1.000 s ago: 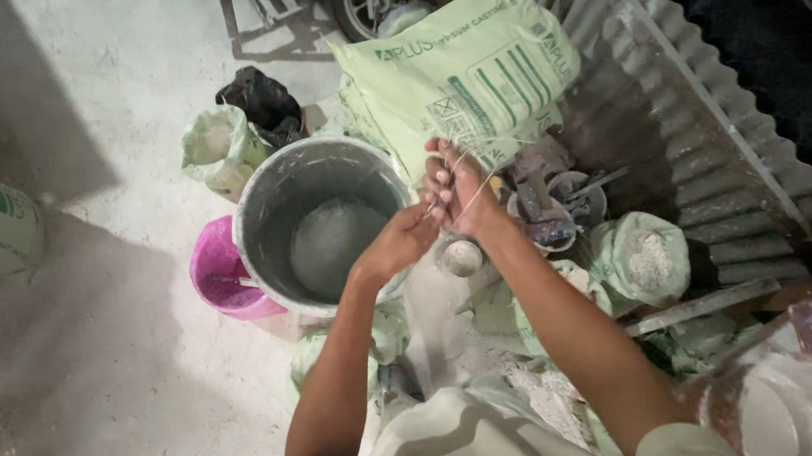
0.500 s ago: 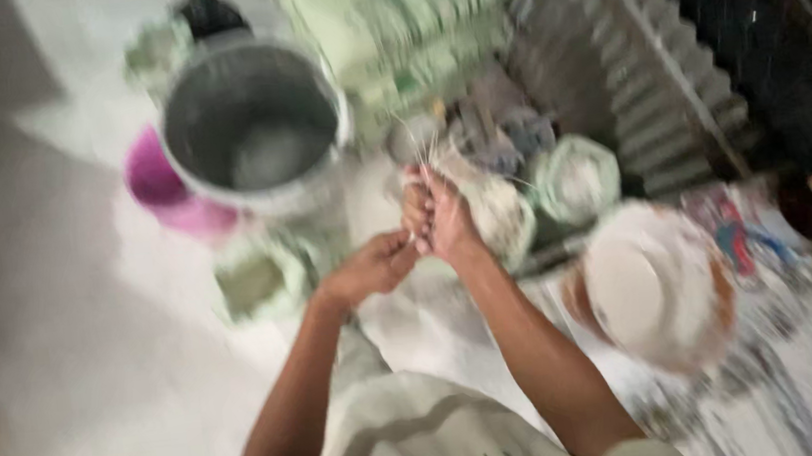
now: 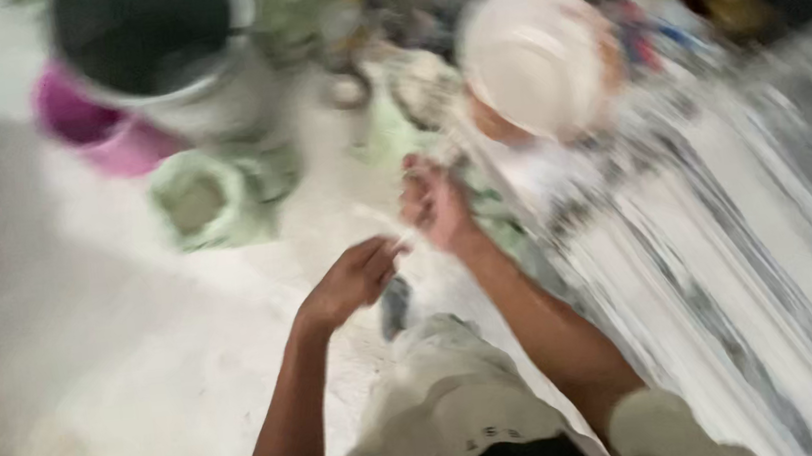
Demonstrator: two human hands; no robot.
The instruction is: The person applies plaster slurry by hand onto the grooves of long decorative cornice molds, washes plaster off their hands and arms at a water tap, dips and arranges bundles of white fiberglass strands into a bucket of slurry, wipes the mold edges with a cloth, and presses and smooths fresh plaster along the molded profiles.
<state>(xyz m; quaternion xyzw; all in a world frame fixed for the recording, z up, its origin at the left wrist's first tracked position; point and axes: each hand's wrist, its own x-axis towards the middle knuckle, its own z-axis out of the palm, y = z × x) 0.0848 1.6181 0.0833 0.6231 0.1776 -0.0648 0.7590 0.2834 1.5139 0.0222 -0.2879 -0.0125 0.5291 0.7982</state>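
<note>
View has swung right off the grey bucket point(image 3: 150, 44); left hand point(image 3: 351, 282) and right hand point(image 3: 436, 205) now apart, fingers curled, grip unreadable through blur.

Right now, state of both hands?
Left hand: fingers curled, apparently pinching something small; too blurred to tell what.
Right hand: loosely closed; contents cannot be told through the motion blur.
</note>
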